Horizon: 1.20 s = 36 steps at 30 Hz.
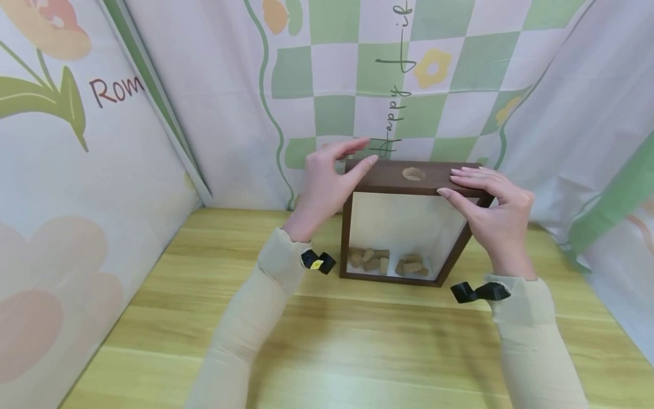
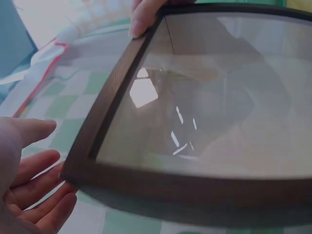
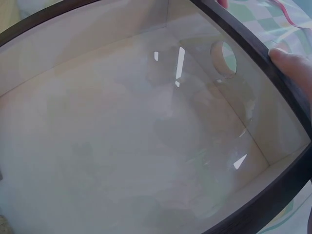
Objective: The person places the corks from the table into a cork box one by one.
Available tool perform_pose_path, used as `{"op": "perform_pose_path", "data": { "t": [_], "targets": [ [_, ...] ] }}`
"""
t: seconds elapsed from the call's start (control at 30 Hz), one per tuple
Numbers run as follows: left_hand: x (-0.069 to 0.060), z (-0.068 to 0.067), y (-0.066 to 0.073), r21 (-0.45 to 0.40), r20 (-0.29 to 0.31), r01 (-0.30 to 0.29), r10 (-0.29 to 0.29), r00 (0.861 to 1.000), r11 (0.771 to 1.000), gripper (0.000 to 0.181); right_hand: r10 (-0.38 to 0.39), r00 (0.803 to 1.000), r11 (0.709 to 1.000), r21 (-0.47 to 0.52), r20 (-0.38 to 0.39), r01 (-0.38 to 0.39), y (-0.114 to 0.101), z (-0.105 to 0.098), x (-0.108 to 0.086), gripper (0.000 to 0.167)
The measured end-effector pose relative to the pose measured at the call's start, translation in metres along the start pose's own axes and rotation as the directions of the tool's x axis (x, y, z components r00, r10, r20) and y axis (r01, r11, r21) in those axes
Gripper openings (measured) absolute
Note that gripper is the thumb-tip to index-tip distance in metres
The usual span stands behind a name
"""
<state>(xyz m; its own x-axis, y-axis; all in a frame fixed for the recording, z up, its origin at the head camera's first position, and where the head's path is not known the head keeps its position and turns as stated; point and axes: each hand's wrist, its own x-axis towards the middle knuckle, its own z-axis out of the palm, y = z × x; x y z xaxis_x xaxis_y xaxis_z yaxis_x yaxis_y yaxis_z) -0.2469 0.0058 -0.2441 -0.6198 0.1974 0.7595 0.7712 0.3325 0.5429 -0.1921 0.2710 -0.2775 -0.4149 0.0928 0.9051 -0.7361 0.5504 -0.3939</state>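
Observation:
A shadow-box frame with dark brown wood and a clear front stands upright on the table. Its top has a round hole; several corks lie in two groups at the bottom inside. My left hand is at the top left corner, thumb and fingers spread apart. In the left wrist view, the fingertips are beside the frame's corner; whether they touch it is unclear. My right hand rests on the top right corner, fingers extended over the top and thumb along the front edge.
The frame stands toward the back of a wood-grain table. A checkered green and white curtain hangs just behind it. A printed white panel borders the left side. Black wrist cameras are worn on both sleeves.

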Motion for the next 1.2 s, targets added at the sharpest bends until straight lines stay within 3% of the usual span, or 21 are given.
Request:
{"op": "perform_pose_path", "data": {
  "t": [0.3,0.57,0.73,0.9,1.07,1.2],
  "targets": [
    [-0.017,-0.027,-0.033,-0.002,-0.053,0.123,-0.122,0.991,0.992,0.033,0.003,1.000,1.000,0.000,-0.006,-0.003,0.027,-0.002,-0.004,0.028],
    [-0.039,-0.039,-0.071,0.013,-0.022,0.234,-0.234,0.972,0.972,0.033,0.000,1.000,1.000,0.002,-0.005,0.000,0.002,0.000,0.000,0.026],
    [-0.060,-0.041,-0.099,0.017,0.014,0.306,-0.306,0.952,0.952,0.032,-0.003,1.000,1.000,0.004,-0.003,0.003,-0.004,0.000,0.001,0.025],
    [-0.084,-0.035,-0.130,0.030,0.037,0.418,-0.419,0.907,0.908,0.034,-0.003,1.000,1.000,0.015,-0.003,0.003,-0.006,0.000,0.002,0.023],
    [-0.108,-0.025,-0.155,0.120,0.029,0.527,-0.534,0.845,0.841,0.037,0.002,1.000,1.000,0.008,-0.001,-0.002,0.002,0.000,0.001,0.024],
    [-0.122,-0.019,-0.164,0.185,0.049,0.603,-0.621,0.783,0.776,0.044,0.012,1.000,1.000,0.002,-0.002,-0.012,0.017,-0.001,-0.002,0.025]
  ]
}}
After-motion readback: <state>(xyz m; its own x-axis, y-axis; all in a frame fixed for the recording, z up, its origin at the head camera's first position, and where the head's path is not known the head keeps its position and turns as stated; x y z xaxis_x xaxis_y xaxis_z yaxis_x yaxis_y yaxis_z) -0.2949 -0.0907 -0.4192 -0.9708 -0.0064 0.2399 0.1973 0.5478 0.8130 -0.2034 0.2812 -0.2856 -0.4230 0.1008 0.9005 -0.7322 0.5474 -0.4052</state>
